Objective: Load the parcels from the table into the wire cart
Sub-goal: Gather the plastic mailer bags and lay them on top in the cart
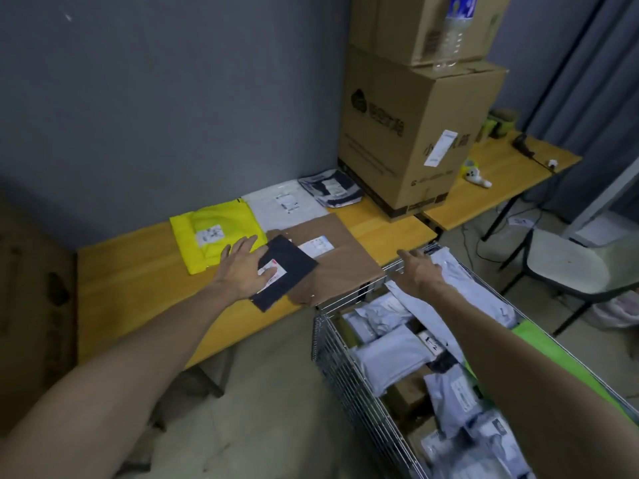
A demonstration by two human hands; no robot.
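Mostly grey parcels (390, 357) in wire cart (340, 373).

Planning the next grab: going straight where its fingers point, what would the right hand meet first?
The right hand would probably meet the brown parcel on the table, just past the wire cart; depth unclear.

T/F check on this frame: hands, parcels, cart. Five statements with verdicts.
1. The left hand rests on the dark parcel. True.
2. The dark parcel lies on bare table. False: it lies mostly on the brown parcel, which is on the table.
3. The wire cart is empty. False: grey parcels lie in it.
4. The yellow parcel lies on the table. True.
5. The right hand holds the yellow parcel. False: it reaches over the cart's far rim, away from the yellow parcel.
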